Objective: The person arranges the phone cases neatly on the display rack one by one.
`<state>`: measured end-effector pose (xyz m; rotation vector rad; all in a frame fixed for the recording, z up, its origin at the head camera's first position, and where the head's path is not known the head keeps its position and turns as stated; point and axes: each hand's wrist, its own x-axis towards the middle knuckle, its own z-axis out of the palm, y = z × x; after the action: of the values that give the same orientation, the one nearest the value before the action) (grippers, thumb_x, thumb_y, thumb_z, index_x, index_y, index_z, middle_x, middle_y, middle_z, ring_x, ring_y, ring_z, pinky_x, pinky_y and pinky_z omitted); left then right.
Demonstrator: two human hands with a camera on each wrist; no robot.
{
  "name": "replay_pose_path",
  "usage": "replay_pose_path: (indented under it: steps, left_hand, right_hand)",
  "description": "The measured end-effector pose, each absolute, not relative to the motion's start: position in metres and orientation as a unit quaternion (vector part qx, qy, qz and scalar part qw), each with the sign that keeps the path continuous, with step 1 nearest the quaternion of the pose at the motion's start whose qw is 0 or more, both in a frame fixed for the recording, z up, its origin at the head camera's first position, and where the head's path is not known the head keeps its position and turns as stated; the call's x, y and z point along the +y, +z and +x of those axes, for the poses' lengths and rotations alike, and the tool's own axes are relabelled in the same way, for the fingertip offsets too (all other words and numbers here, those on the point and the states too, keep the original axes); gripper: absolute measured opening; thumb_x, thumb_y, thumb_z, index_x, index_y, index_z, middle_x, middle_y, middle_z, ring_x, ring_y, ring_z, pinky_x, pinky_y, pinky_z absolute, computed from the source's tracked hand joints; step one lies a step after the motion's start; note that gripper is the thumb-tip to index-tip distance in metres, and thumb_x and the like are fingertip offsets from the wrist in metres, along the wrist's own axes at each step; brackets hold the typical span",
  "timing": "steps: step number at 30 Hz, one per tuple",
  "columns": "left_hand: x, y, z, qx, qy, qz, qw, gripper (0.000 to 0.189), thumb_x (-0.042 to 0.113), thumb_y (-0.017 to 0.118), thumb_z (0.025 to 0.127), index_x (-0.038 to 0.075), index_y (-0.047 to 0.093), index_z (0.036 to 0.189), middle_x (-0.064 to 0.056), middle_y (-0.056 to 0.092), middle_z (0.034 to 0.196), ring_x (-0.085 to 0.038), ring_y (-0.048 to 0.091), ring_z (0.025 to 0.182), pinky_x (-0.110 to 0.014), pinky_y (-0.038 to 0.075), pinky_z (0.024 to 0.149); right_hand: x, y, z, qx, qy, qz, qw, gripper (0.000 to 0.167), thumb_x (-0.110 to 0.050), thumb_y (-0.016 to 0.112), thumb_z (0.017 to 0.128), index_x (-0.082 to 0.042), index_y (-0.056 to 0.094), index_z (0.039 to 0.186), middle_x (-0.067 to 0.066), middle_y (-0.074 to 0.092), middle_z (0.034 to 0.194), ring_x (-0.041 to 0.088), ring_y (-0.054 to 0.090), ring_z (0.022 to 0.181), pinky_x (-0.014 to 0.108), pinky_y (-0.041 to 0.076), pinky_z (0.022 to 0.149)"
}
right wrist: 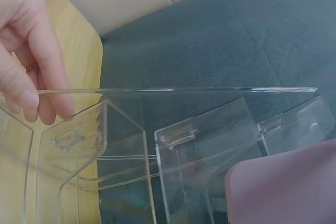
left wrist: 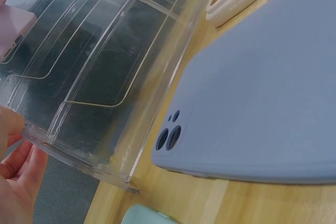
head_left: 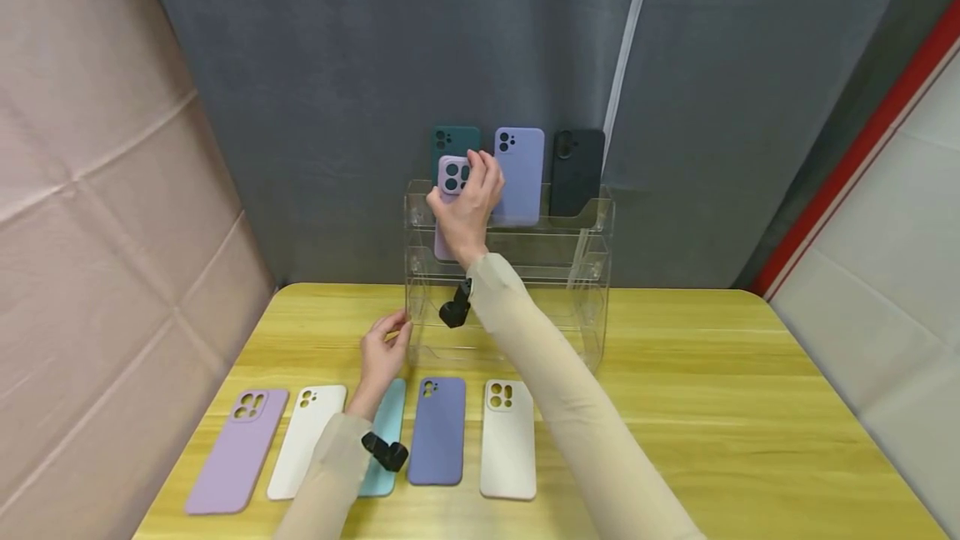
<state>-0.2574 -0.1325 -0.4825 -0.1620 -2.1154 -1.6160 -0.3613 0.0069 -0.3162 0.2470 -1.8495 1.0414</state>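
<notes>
My right hand (head_left: 471, 205) grips a light purple phone case (head_left: 445, 244) by its edges, camera cutout at the top. It is held upright in front of the clear tiered display rack (head_left: 510, 348), overlapping the middle tier. In the right wrist view the lower end of this case (right wrist: 286, 184) hangs beside the clear pockets. My left hand (head_left: 384, 352) pinches the left side panel of the rack, thumb on one face and fingers on the other (right wrist: 39, 61). Behind my right hand, a dark green case (head_left: 459, 138), a periwinkle case (head_left: 519, 177) and a black case (head_left: 577, 173) stand in the top tier.
Along the front of the wooden table (head_left: 697, 407) lie a lilac case (head_left: 236, 465), a white case (head_left: 303, 444), a turquoise case (head_left: 384, 415) partly under my left wrist, a blue-violet case (head_left: 437, 440) and a cream case (head_left: 508, 452). A grey curtain (head_left: 337, 107) hangs behind the rack.
</notes>
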Motion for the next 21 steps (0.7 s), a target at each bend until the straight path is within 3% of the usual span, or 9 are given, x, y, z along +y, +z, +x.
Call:
replay_pose_path:
  steps: [15,21]
  left_hand:
    - [-0.1328,-0.4845,-0.2574,-0.767,-0.596,-0.059,0.231,0.024,-0.003,0.062,0.087,-0.009,0.064,0.11,-0.022,0.064,0.098,-0.034,0.061,0.09,-0.017,0.054,0.074]
    - [-0.132,-0.4846,-0.2581,-0.766,-0.597,-0.059,0.231,0.024,-0.003,0.062,0.087,-0.009,0.064,0.11,-0.022,0.064,0.098,-0.035,0.061,0.09,-0.025,0.055,0.076]
  right_hand:
    - [0.0052,-0.3258,-0.3624,-0.778,0.402,0.106,0.47,0.062,-0.014,0.07,0.074,-0.002,0.044,0.129,0.012,0.036,0.131,0.028,0.027,0.126,0.036,0.021,0.11]
    - [0.0043,-0.3265,-0.3629,-0.775,0.405,0.103,0.474,0.063,-0.012,0.071,0.073,-0.002,0.043,0.128,0.013,0.036,0.132,0.028,0.027,0.127,0.035,0.02,0.111]
